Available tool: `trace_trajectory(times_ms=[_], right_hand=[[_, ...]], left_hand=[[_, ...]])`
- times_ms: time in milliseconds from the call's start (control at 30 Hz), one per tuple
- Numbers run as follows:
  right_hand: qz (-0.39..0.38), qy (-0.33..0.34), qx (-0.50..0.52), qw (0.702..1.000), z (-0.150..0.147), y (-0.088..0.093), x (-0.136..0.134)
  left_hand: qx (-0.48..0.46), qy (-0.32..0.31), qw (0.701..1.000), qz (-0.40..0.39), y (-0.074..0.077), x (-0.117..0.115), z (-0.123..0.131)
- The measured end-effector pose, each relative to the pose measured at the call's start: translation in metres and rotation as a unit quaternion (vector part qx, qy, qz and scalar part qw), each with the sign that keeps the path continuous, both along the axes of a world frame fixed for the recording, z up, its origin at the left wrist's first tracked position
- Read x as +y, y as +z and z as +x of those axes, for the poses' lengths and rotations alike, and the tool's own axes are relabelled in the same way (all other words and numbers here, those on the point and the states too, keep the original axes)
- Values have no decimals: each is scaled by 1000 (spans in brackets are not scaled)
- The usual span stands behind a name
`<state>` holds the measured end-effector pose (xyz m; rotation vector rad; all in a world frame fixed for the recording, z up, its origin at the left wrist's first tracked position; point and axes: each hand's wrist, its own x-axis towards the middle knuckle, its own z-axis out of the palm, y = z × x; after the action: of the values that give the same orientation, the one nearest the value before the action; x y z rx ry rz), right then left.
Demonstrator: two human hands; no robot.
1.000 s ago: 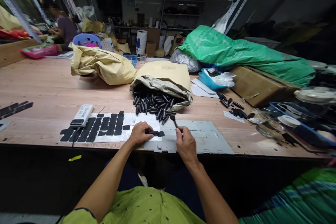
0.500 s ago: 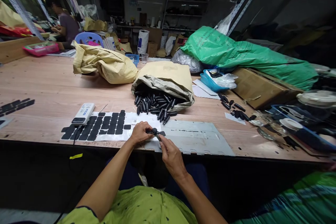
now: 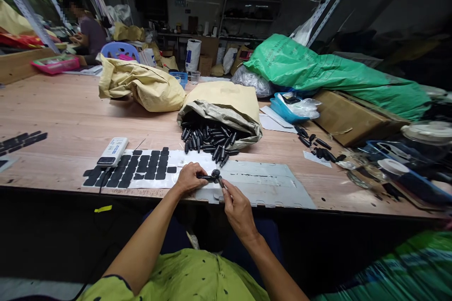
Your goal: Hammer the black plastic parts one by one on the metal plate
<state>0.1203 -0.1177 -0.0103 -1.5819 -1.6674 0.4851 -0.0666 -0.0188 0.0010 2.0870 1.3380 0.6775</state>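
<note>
The white device's (image 3: 112, 149) label was unreadable; the left hand (image 3: 189, 178) pinched a black piece (image 3: 204, 177), the right hand (image 3: 238, 204) gripped a round-headed tool (image 3: 216, 174)

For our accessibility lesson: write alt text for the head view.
Left hand holds a slim black plastic piece on a grey sheet; right hand sets a thin round-headed tool against it. Behind, a tan sack spills similar pieces.

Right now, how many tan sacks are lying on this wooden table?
2. The left sack lies crumpled farther back; the middle sack sits mid-table, black parts spilling from its open mouth. More may lie hidden behind them.
</note>
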Motion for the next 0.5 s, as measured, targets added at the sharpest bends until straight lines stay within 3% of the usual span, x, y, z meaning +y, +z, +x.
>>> trace_trajectory(times_ms=[133,267,367,500], right_hand=[[21,-70,-37,997,23,9,20],[-33,-189,-188,963,57,16,48],[-67,-205,-289,933,78,12,63],[-51,-212,-344,913,88,-3,70]], left_hand=[[4,4,1000,-6,3,-1,0],[9,3,1000,-14,7,-3,0],[8,-1,1000,-11,7,-3,0],[12,-6,1000,-12,6,-3,0]])
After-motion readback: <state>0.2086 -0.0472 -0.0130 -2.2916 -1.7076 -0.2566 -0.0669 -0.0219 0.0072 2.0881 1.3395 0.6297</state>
